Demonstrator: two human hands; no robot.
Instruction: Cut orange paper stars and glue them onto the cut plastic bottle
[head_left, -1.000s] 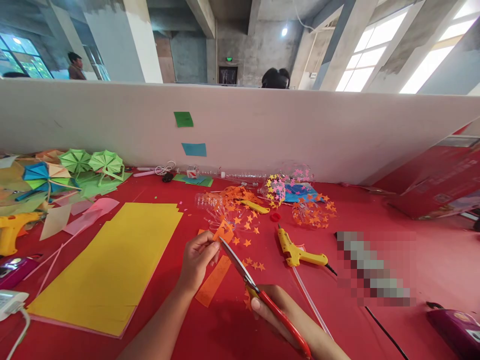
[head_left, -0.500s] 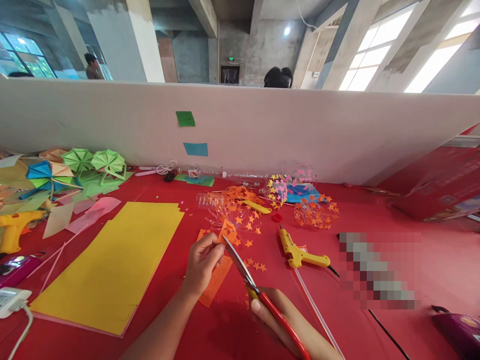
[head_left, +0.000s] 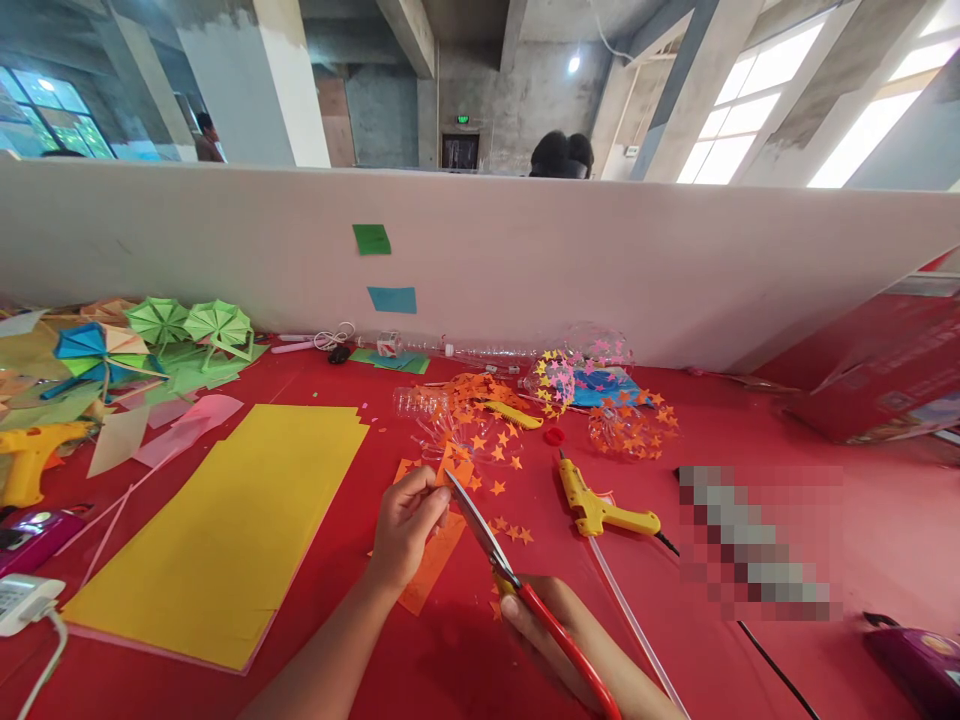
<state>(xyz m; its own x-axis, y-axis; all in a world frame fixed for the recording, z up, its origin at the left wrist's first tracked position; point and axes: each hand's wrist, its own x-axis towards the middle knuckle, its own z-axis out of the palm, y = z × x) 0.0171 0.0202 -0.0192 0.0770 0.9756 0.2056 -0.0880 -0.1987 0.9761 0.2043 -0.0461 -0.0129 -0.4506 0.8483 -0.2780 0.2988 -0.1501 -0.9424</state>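
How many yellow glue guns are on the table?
2: one glue gun lies right of the scissors, another sits at the table's far left edge. Clutter on the left could hide more.

Two glue guns show on the red table (head_left: 750, 420): one (head_left: 600, 505) just right of the scissors (head_left: 525, 590), one (head_left: 30, 455) at the far left edge. Behind the single pair of scissors lie perhaps three clear bottles (head_left: 450, 410), hard to count. Two paper squares (head_left: 372, 240) stick on the white wall.
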